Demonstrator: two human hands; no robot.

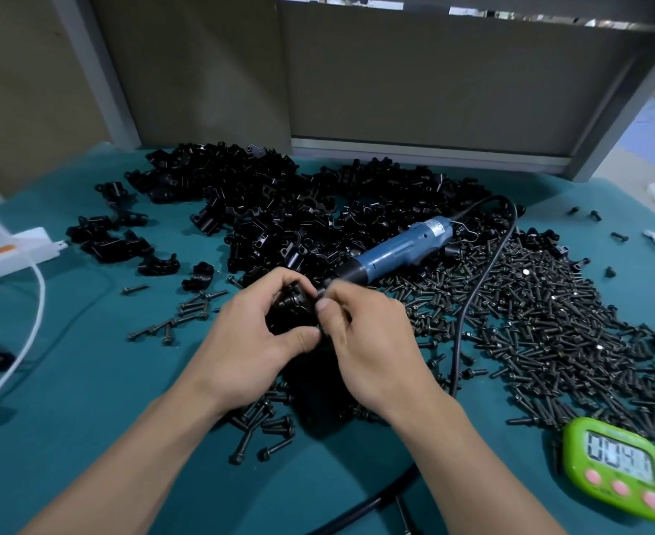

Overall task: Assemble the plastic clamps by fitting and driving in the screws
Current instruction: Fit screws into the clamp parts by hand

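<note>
Clamp (293,308) being gripped by left hand (252,341) and right hand (364,337) at centre; screwdriver (399,249) lying at 1 o'clock, screws (550,322) at 3 o'clock on surface (86,380).

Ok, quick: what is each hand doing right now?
Left hand: closed around a black plastic clamp.
Right hand: fingers pinched at the same clamp; what they pinch is hidden.

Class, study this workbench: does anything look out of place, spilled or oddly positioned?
The blue electric screwdriver lies loose atop the black clamp pile, its cord trailing across the screw heap. Stray screws dot the green cloth. Nothing looks damaged.
</note>
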